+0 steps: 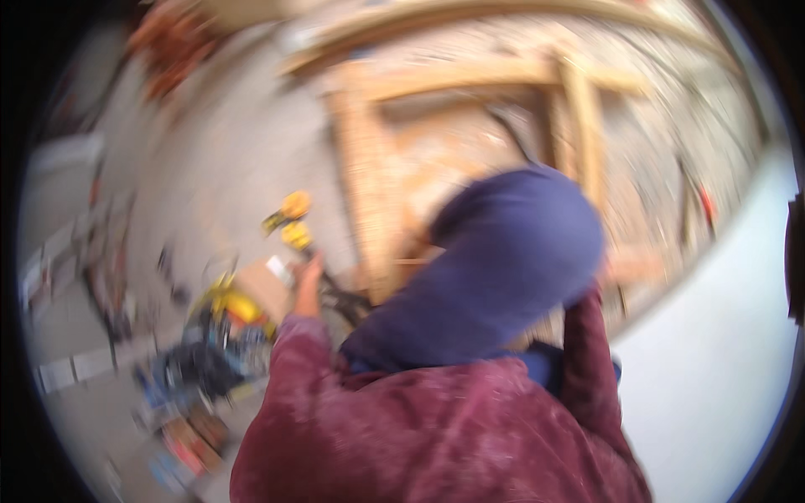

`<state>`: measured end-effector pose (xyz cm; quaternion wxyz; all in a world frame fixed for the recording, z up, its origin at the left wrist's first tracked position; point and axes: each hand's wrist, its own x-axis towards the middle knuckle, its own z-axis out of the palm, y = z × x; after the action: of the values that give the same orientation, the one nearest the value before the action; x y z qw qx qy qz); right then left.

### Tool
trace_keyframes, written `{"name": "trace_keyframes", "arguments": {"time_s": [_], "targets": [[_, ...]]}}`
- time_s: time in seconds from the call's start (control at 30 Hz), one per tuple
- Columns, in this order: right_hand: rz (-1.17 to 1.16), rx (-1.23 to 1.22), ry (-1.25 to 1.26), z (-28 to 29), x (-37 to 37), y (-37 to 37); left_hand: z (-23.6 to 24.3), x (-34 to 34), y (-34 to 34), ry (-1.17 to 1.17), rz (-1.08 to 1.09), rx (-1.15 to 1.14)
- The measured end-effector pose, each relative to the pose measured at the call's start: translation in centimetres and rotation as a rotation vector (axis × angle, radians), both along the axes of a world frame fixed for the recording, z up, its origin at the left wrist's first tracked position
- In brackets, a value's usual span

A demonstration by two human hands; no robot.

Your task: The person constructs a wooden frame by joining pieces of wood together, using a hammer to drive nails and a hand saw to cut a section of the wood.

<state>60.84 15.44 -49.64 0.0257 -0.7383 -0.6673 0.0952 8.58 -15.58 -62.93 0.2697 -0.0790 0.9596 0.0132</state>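
In the blurred head view my left hand (307, 277) is low at my left, at or beside a yellow-and-black tool (295, 236); whether it grips it is unclear. A second yellow object (293, 204) lies just beyond. My raised leg in navy trousers (511, 243) crosses a rough wooden frame (369, 151) on the floor. My right hand (597, 277) is mostly hidden behind the knee, near the frame's right beam (579, 126), its fingers not visible.
A long curved-looking timber (444, 18) lies beyond the frame. A pile of tools, bags and a cardboard piece (256, 281) is at lower left. Reddish material (168, 42) lies at upper left. A pale wall or panel (713, 352) borders the right, near a red-handled tool (704, 201).
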Motion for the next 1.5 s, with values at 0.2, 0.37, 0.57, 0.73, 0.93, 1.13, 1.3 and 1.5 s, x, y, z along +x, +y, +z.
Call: {"name": "trace_keyframes", "arguments": {"time_s": [0.2,0.37,0.57,0.73,0.93,1.13,1.3,1.5], "targets": [[-0.104,0.069,0.248,-1.4,1.9,3.1,-5.7,-9.7,-2.3,-0.147,0.322,0.303],[-0.118,0.077,0.260,-2.8,2.5,-0.9,0.7,-9.3,-4.0,-0.316,0.464,0.682],[-0.124,0.295,0.364,-1.8,3.2,-1.7,17.7,-11.3,8.2,0.183,-0.500,0.477],[-0.380,0.589,0.666,5.3,9.1,3.0,34.9,-4.5,38.0,0.311,-1.711,0.742],[0.150,0.803,-0.006,19.5,9.4,2.9,40.7,23.8,60.6,0.026,-2.412,0.554],[-0.018,0.514,-0.412,17.5,8.6,-7.1,39.6,48.6,57.9,-0.616,-3.274,0.292],[-0.328,0.372,-0.278,21.6,3.0,-14.4,40.8,57.6,48.9,-0.546,-3.744,0.290],[-1.112,0.544,0.748,22.4,-8.3,-19.0,41.6,57.3,44.5,-1.246,-2.650,1.688]]}}
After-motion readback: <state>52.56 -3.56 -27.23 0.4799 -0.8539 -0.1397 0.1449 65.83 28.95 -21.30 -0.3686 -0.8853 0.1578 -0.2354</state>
